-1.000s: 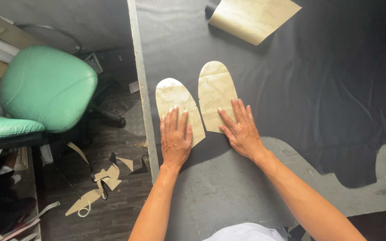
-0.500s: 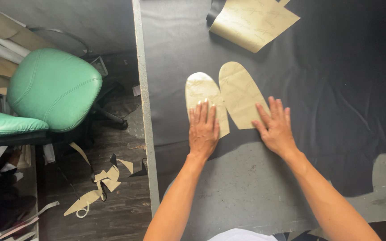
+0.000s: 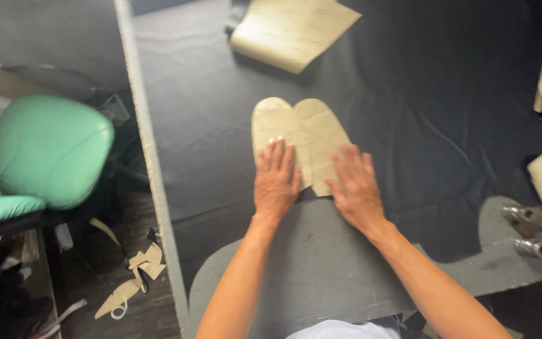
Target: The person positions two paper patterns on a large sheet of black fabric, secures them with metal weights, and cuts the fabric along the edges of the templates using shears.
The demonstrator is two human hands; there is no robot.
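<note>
Two tan paper pattern pieces (image 3: 299,139) lie side by side, inner edges touching, on the black fabric (image 3: 421,125) spread over the cutting table (image 3: 321,270). The left hand (image 3: 275,179) rests open and flat on the left piece's near end; the right hand (image 3: 356,188) lies open across the right piece's near edge. Pressing evenly with spread palms should keep the pieces from sliding on the cloth. A paper roll (image 3: 290,31) lies beyond the pieces.
</note>
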